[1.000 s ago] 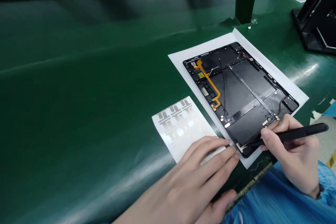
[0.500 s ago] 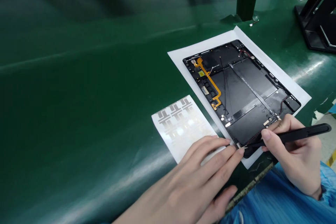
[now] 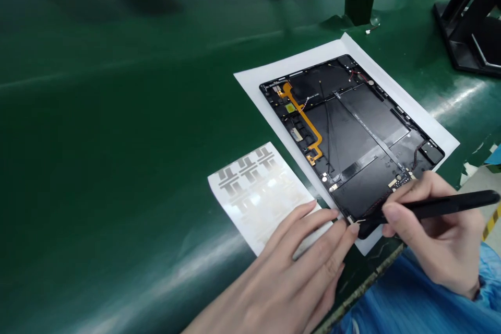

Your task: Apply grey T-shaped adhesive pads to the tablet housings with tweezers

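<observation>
My right hand (image 3: pixel 438 235) pinches black tweezers (image 3: pixel 426 210) at the opened tablet's (image 3: pixel 352 135) near corner — left hand (image 3: pixel 289 276) flat, fingers spread, beside it on the sticker sheet (image 3: pixel 254 193).

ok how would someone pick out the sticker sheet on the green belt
On the green belt, find the white paper sheet bearing the open black tablet. Left of it, away from the right hand's black tool, a shiny translucent sheet lies partly under the left hand. Unlike the plain paper, it carries rows of grey T-shaped stickers.
</observation>
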Available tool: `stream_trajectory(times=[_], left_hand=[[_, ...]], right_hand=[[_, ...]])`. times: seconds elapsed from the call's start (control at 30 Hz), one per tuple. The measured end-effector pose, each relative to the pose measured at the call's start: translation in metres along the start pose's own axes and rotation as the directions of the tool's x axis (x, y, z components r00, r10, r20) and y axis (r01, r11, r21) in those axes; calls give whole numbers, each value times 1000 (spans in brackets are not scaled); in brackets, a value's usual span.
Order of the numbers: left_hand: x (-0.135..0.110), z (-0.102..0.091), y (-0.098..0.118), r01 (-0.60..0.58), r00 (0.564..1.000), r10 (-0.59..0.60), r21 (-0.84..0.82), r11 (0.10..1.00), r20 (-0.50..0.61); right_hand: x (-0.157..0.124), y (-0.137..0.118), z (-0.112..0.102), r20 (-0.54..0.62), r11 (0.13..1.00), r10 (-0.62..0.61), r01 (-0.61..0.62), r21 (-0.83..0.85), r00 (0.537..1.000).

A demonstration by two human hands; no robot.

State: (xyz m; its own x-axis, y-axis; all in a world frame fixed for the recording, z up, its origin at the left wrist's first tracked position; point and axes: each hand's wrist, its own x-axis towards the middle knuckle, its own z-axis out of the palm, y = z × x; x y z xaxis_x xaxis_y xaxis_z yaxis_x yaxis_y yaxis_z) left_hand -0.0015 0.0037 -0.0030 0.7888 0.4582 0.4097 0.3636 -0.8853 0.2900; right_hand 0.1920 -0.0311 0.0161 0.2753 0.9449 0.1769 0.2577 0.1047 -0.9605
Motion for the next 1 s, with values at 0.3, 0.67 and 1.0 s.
stream_trajectory(times=[0.3, 0.67, 1.0], left_hand=[[-5, 3, 0, -24, 999, 23, 11, 1000, 27], [7, -2, -3, -15, 1000, 15, -17, 1000, -4], [1, 0, -2, 147, 988, -144, 60, 987, -52]], right_hand=[[2, -2, 5, 97, 999, 40, -36, -35, 994], [4, 0, 2, 154, 999, 10, -3, -43, 988], [6, 3, 1, 110, 994, 110, -108, -24, 988]])
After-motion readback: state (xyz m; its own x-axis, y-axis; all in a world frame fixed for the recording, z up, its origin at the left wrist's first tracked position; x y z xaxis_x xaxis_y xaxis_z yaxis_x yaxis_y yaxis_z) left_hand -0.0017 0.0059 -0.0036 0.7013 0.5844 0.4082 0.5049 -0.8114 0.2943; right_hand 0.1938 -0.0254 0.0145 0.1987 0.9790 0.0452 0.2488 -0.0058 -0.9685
